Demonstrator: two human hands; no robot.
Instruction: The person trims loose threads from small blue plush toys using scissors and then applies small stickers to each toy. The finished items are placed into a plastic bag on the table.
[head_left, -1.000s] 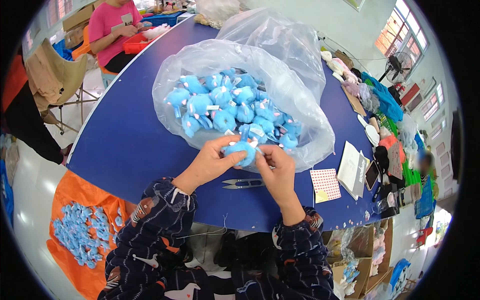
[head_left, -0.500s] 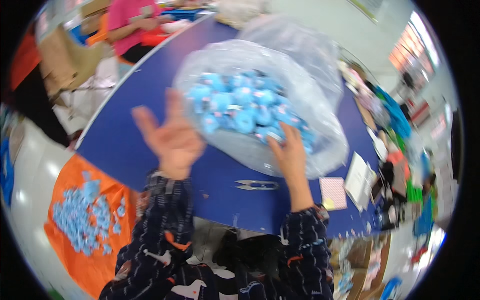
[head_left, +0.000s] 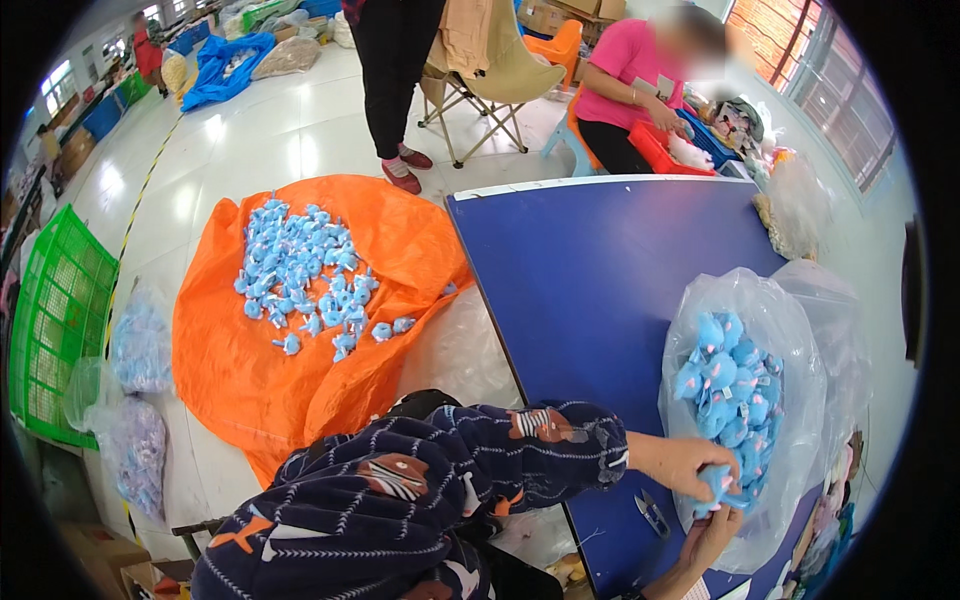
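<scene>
My left hand reaches across to the near edge of a clear plastic bag. Its fingers are closed on a small blue plush toy with pink bits. From below, my right hand pinches the same toy at its lower end. Behind my hands, the clear bag lies open on the blue table, with a heap of similar blue plush toys in it. A pair of thread snips rests on the table to the left of my right hand.
Left of the blue table, an orange sheet on the floor bears many more blue toys. A green crate stands at far left. Beyond the table, a person in pink handles things over a red basket; another person stands near a folding chair.
My view has swung left, bringing the orange sheet into full sight. Both hands, formerly spread and empty-looking by the bag, have come together on one blue plush toy.
</scene>
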